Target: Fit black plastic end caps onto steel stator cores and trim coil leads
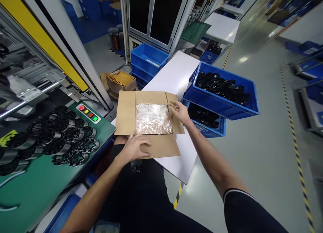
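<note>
- The open cardboard box sits at the near part of the white surface, flaps folded outward; shiny clear plastic fills its middle.
- Left hand: over the front flap, fingers loosely curved, thumb apart.
- Right hand: at the right flap, fingers bent; cannot tell whether it grips.
- A pale label marks a blue crate beyond the box; its print is too small to read.
- Yellow sticker, far left: dark markings, illegible.
- Button panel on the green surface: red, yellow, orange-red and green buttons.
</note>
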Demonstrator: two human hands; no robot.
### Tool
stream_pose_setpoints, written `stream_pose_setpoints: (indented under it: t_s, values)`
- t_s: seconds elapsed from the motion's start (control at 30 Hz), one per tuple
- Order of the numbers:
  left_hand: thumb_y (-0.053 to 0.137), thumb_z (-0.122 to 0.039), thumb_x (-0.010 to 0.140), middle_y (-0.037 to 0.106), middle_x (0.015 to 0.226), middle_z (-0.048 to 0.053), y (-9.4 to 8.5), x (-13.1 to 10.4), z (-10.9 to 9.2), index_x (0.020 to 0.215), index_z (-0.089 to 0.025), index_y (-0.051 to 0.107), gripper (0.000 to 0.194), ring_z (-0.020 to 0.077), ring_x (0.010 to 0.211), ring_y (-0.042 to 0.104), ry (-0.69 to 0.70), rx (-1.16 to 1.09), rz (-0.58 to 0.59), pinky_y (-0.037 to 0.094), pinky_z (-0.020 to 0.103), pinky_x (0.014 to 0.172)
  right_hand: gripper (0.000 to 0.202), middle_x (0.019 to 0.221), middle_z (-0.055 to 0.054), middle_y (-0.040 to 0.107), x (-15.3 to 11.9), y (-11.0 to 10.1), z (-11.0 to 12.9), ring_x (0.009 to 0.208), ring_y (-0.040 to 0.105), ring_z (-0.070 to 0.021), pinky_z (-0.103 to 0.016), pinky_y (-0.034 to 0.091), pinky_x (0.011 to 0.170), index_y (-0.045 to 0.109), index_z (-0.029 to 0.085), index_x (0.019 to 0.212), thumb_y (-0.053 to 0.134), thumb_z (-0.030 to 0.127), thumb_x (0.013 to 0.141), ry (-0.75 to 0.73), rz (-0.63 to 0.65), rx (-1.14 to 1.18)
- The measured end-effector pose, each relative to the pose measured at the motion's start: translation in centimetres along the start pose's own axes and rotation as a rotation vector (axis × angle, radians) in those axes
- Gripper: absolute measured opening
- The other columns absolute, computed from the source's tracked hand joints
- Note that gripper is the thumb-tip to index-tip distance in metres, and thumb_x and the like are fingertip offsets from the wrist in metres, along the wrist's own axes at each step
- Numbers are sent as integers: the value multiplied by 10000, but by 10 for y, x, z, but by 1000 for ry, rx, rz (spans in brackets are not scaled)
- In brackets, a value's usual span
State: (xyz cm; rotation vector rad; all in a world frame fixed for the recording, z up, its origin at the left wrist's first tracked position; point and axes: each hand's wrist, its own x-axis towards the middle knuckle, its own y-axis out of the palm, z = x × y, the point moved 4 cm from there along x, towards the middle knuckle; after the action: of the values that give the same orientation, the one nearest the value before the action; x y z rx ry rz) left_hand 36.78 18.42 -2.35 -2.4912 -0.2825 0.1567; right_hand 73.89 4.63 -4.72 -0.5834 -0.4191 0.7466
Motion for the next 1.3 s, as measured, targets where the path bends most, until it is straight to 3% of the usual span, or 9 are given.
stream_pose_setpoints:
  t_s: [0.1,0.2,0.37,0.5,0.57,0.73,0.87,1.17,1.3]
  values:
    - [1203,-421,481,415,1921,166,1,25,6,1701,-361,653,1340,582,1812,263,-96,165,-74,119,838,1479,458,1611,-144,682,48,25,20,1459,683,-322,-597,602,1254,736,220,1492,781,492,1126,-159,130,-163]
    - [1235,-296,319,118,1999,250,9,52,20,1851,-332,437,1728,753,1779,-4,-218,291,-112,186,993,1363,454,1604,-143,691,77,40,34,1465,683,-322,-604,585,1273,748,217,1474,785,503,1123,-308,280,-277]
    - [920,-23,811,0,2026,114,33,61,40,1863,-482,377,1269,704,1797,66,-299,412,-127,354,970,1322,284,1532,-74,784,114,24,44,1361,725,-259,-584,508,1357,809,285,1402,749,350,1131,-435,404,-370]
    - [776,58,859,18,2027,69,40,55,43,1889,-501,295,1267,639,1827,40,-320,453,-134,314,937,1373,398,1863,-9,531,168,9,52,1707,463,-296,-654,231,1487,765,308,1515,537,210,1203,-395,274,-429]
    - [782,71,843,50,2028,67,40,54,42,1888,-495,305,1280,633,1831,34,-324,467,-137,304,932,1385,397,1930,-68,409,194,23,54,1789,340,-329,-653,252,1463,716,230,1567,488,258,1244,-333,221,-451]
    - [766,81,830,111,2027,44,41,55,43,1879,-514,318,1287,628,1836,64,-338,496,-143,388,924,1362,492,1539,-143,720,221,105,34,1373,735,-311,-566,648,1180,726,181,1485,781,512,1125,-55,247,-470]
    - [770,59,822,110,2028,22,40,55,42,1887,-524,277,1310,609,1843,75,-331,508,-140,415,892,1372,456,1474,-131,745,212,130,24,1300,762,-286,-527,679,1125,731,177,1465,779,486,1133,55,286,-442]
    - [744,-3,880,149,2023,66,36,55,40,1914,-453,210,1248,584,1847,111,-270,475,-177,345,856,1420,426,1474,-126,775,72,89,66,1340,763,-279,-543,647,1194,781,190,1397,783,520,1128,-332,604,-235]
    - [917,-163,870,126,2022,135,33,53,36,1921,-395,186,1301,597,1847,71,-239,448,-194,278,854,1438,332,1285,-93,806,46,74,78,1135,785,-217,-447,688,1062,792,187,1259,771,496,1140,-349,519,-268]
